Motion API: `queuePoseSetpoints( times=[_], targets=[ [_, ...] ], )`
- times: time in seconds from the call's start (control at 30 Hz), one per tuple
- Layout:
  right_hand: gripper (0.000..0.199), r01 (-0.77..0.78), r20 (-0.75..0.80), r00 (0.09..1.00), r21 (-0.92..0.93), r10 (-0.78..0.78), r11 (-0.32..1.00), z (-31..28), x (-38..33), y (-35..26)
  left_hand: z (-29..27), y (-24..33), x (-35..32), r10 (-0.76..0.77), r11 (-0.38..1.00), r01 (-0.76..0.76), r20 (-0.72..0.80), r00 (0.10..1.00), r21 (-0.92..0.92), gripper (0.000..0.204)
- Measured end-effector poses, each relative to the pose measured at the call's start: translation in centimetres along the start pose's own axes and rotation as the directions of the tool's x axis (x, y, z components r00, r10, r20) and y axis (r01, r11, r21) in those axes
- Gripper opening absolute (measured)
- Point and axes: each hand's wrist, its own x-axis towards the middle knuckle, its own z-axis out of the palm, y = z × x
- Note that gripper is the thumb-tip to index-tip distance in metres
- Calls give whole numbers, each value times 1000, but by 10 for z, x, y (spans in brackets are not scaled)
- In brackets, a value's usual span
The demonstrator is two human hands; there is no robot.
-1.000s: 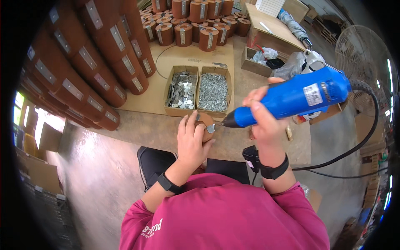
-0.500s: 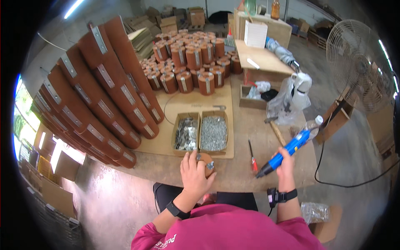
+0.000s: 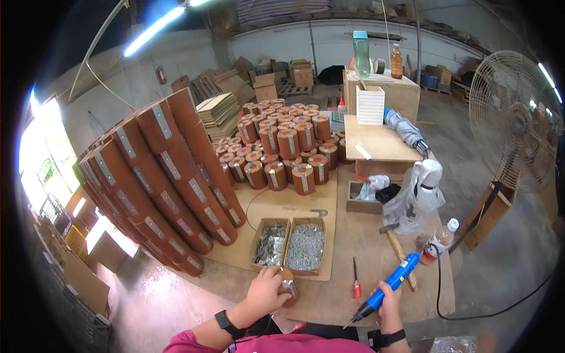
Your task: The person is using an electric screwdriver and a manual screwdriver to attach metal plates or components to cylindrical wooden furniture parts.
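Observation:
Near the table's front edge my left hand point(image 3: 265, 290) is closed round a short reddish-brown cylinder point(image 3: 289, 297) with a shiny metal plate on its side. Part of the cylinder is hidden by my fingers. My right hand point(image 3: 388, 301) grips a blue electric screwdriver point(image 3: 402, 272), whose bit points down and to the left, apart from the cylinder. Just beyond the left hand are two open cardboard boxes: one holds flat metal plates point(image 3: 271, 247), the other a heap of small screws point(image 3: 305, 247). Between my hands lies a red-handled screwdriver point(image 3: 356, 289).
Tall stacks of brown cylinders point(image 3: 170, 176) lean at the left; many loose ones point(image 3: 288, 144) crowd the far side. At the right lie a hammer point(image 3: 401, 259), a bottle point(image 3: 438, 242) and the tool's black cord point(image 3: 500, 317). A large fan point(image 3: 512, 120) stands beyond.
The view has tipped upward, so the table and both hands sit lower in the picture. Both hands keep their hold, and the cylinder's plate shows more plainly.

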Motion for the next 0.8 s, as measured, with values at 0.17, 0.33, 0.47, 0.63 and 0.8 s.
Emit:
queuePoseSetpoints(
  times=[0.17,0.33,0.47,0.63,0.8],
  targets=[
    [33,-27,-10,1000,21,27,999,-1,-2,-2,-63,-16,35,78,966,-72,16,997,-249,39],
    [30,-40,-56,998,-47,37,998,4,-8,-10,-112,-42,137,38,967,-40,-14,999,-250,37],
    [14,-57,-94,994,-88,49,994,12,-7,-15,-119,-91,232,-74,994,51,-251,965,-96,38],
    [13,-52,-108,993,-115,39,992,11,-7,-11,-87,-156,334,-381,921,384,-332,863,-58,47],
    [13,-20,-101,995,-200,0,980,23,-11,-23,-50,-188,380,-464,885,420,-433,773,-199,48]
  ],
)
